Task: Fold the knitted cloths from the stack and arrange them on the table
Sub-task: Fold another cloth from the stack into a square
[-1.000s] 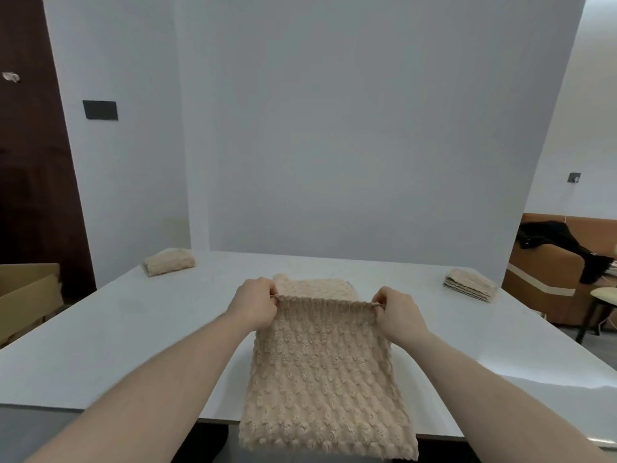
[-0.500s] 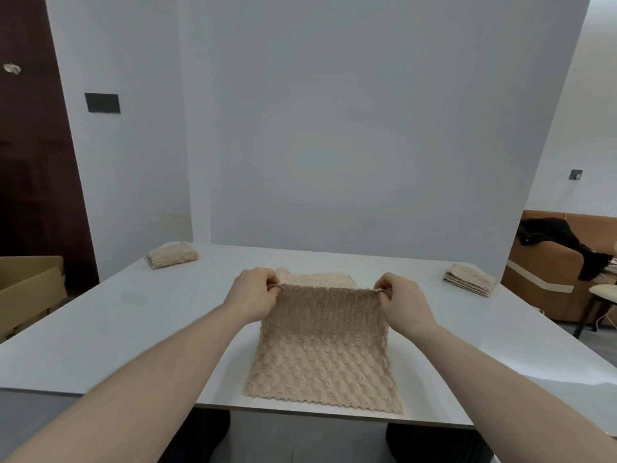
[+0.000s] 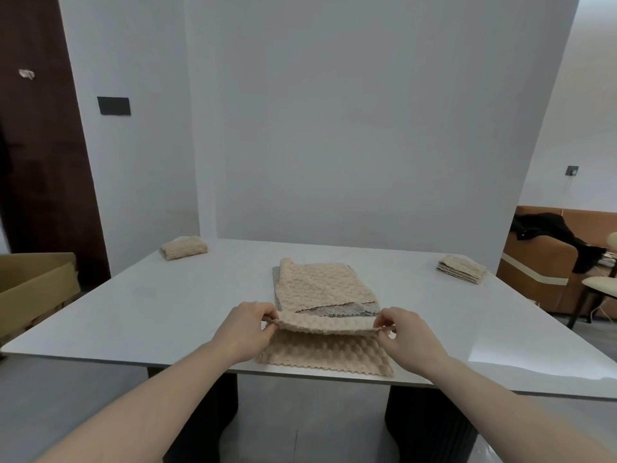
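A white worktop [image 3: 140, 315] fills the foreground before a pale wall, with a brown sofa [image 3: 547, 262] and a black garment [image 3: 551, 235] draped over it at the far right and a cardboard box [image 3: 33, 289] at the left. At the centre of the worktop lies the stack of knitted cloths [image 3: 320, 289], a beige cloth uppermost and a grey one showing beneath its near edge. Just in front of the stack, at the worktop's near edge, a beige knitted cloth [image 3: 327, 355] lies partly doubled, its upper flap raised above the lower layer. The person's left hand [image 3: 245, 330] pinches the flap's left corner and the right hand [image 3: 409, 335] pinches its right corner, each grip clenched on the fabric between thumb and fingers. A folded beige cloth [image 3: 183, 247] rests at the far left corner of the worktop, well apart from the stack. A smaller pile of folded cloths [image 3: 462, 269] sits near the far right corner.
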Demonstrator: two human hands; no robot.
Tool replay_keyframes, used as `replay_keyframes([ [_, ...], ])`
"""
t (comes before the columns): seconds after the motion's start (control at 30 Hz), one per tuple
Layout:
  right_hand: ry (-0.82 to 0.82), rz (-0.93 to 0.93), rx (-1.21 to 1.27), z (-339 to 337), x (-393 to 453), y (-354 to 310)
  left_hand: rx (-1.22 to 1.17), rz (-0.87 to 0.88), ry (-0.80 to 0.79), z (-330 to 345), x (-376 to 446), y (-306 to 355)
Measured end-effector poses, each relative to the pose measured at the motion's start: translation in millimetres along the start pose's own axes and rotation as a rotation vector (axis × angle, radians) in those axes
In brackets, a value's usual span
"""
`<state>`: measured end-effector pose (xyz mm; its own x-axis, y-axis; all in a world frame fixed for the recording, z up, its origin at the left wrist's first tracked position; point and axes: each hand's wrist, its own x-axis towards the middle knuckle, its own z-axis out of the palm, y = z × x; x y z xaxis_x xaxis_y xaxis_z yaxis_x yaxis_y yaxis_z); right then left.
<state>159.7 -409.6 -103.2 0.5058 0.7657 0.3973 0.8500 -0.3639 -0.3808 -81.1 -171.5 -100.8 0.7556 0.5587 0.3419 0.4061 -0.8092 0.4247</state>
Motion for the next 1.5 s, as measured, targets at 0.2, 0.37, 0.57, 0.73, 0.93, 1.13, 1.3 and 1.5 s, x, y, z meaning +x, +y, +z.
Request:
replay_keyframes([
  [0.2,-0.036,0.018,-0.021,10.3,-22.3,-2.1,0.055,-0.005,-0.01,4.5,-22.1,2.3],
  [0.37,-0.116,0.059,-0.066,18.5,-36.5,0.9,0.111,-0.055,-0.1,13.8,-30.4,-0.4],
  [0.57,-0.136,0.128,-0.028,22.5,-40.6,0.1,0.106,-0.091,-0.14,18.4,-30.7,-1.0],
  [0.73,0.007,0.261,0.129,31.9,-19.9,7.1,0.163,-0.003,-0.087,20.8,-18.1,22.6],
  [0.93,-0.183,0.322,-0.062,60.4,1.4,14.0,0.205,0.094,-0.299,57.5,0.3,52.5],
  [1.13,-0.257,0.278,-0.171,64.1,11.4,32.1,0.3,0.112,-0.431,89.9,18.8,61.5],
  [1.3,-0.152,0.262,-0.096,62.5,10.4,39.3,0.306,0.105,-0.38,106.1,21.5,53.3],
  [1.5,0.001,0.42,0.127,59.9,15.2,47.2,0.275,0.073,-0.348,110.1,22.3,52.6],
])
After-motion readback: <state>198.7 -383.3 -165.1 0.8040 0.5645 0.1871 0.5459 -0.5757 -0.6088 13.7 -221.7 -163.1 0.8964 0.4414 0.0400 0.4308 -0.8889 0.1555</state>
